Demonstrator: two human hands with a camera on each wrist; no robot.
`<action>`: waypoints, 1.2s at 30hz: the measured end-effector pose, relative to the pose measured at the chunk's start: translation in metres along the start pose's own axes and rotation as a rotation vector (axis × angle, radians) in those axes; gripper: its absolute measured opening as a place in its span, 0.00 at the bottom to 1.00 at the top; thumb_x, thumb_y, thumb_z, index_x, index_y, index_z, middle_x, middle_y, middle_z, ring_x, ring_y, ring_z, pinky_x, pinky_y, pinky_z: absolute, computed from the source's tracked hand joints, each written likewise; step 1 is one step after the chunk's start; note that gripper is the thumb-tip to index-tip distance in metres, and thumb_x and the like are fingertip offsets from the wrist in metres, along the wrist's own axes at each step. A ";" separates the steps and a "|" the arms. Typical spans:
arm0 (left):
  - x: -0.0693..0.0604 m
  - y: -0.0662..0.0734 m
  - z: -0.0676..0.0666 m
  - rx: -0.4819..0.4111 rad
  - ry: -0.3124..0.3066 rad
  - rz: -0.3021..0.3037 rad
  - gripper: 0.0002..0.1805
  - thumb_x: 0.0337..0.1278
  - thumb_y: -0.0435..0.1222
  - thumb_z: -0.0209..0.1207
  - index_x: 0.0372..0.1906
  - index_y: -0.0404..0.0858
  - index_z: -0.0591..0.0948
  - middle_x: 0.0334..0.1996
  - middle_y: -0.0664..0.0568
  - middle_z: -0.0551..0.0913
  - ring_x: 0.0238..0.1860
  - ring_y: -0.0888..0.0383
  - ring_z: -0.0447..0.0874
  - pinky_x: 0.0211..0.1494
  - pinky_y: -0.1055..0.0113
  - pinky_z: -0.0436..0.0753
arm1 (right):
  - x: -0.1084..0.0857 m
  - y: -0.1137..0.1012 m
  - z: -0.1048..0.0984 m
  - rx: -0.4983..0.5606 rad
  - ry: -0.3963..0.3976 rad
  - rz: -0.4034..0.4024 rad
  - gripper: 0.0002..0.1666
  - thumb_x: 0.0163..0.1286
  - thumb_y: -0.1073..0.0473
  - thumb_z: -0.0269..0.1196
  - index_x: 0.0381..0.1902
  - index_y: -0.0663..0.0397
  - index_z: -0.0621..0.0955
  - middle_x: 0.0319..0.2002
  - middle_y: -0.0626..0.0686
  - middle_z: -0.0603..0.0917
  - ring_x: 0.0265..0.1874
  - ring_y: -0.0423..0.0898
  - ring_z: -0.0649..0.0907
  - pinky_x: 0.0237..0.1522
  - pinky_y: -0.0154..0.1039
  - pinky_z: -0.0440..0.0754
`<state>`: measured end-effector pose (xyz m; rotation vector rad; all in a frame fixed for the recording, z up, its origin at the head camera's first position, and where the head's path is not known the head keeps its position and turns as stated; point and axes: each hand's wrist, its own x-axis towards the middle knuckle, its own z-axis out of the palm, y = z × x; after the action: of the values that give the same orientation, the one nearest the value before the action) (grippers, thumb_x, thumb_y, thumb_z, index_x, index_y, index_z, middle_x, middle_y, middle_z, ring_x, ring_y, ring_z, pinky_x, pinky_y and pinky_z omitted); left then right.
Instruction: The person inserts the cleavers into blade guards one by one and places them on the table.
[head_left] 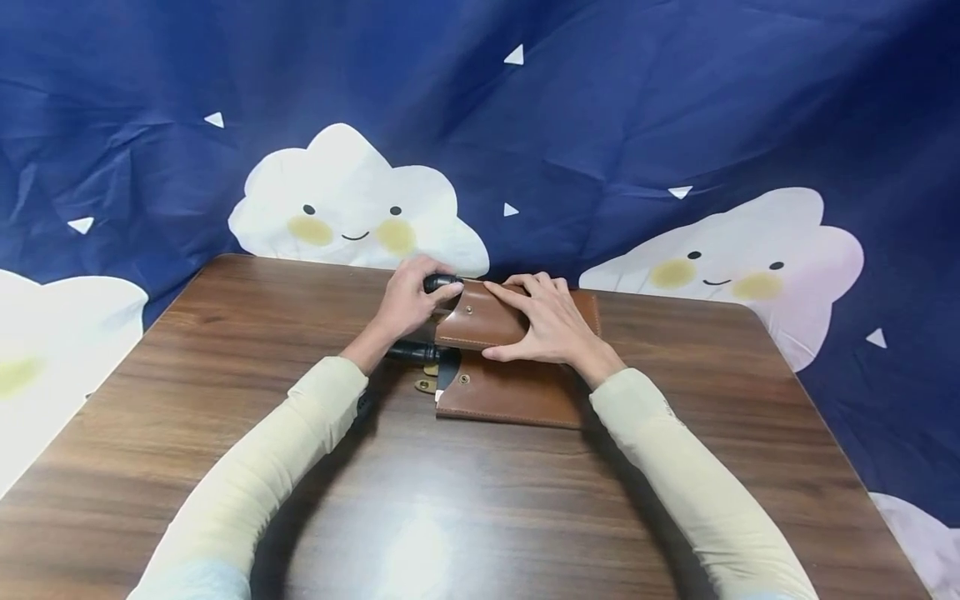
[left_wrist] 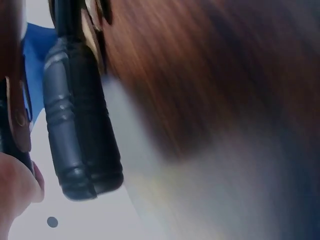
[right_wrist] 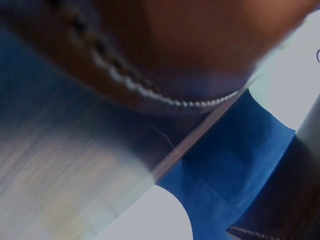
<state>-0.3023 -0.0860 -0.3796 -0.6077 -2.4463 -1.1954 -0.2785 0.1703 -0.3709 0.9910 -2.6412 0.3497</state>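
Two brown leather sheaths lie one behind the other at the table's middle in the head view. At the far sheath (head_left: 487, 315), my left hand (head_left: 408, 302) grips the black handle (head_left: 441, 282) of a tool by the sheath's mouth; its other end is hidden. My right hand (head_left: 551, 321) holds that sheath, thumb at the near edge and fingers over the far side. The near sheath (head_left: 517, 396) has a second black handle (head_left: 411, 352) sticking out leftward, seen large and ribbed in the left wrist view (left_wrist: 82, 120). White stitching (right_wrist: 165, 99) edges the leather in the right wrist view.
A small snap strap (head_left: 425, 385) juts from the near sheath's mouth. Everything stands on a brown wood-grain table (head_left: 225, 392). Behind its far edge hangs a blue cloth (head_left: 570, 125) printed with white clouds.
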 end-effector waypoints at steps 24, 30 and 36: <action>0.008 -0.006 -0.012 -0.098 -0.092 -0.103 0.14 0.69 0.40 0.63 0.49 0.34 0.87 0.49 0.44 0.82 0.54 0.49 0.78 0.64 0.55 0.72 | 0.016 0.004 -0.007 -0.089 -0.105 -0.099 0.65 0.45 0.15 0.65 0.77 0.37 0.68 0.63 0.54 0.75 0.56 0.54 0.71 0.55 0.50 0.66; 0.010 -0.010 -0.011 -0.091 -0.203 -0.116 0.17 0.65 0.37 0.67 0.55 0.34 0.84 0.53 0.42 0.80 0.55 0.47 0.76 0.62 0.54 0.73 | 0.018 0.007 -0.007 -0.083 -0.133 -0.095 0.64 0.45 0.17 0.67 0.77 0.38 0.68 0.63 0.55 0.75 0.58 0.55 0.71 0.57 0.50 0.65; 0.013 -0.014 -0.009 -0.121 -0.229 -0.122 0.15 0.65 0.33 0.66 0.54 0.33 0.84 0.53 0.41 0.81 0.56 0.47 0.77 0.61 0.54 0.74 | 0.021 0.010 -0.006 -0.069 -0.157 -0.076 0.64 0.46 0.18 0.68 0.77 0.39 0.68 0.65 0.55 0.74 0.59 0.54 0.71 0.58 0.51 0.65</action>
<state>-0.3193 -0.0979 -0.3770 -0.6709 -2.6482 -1.3995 -0.2986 0.1672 -0.3588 1.1352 -2.7239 0.1687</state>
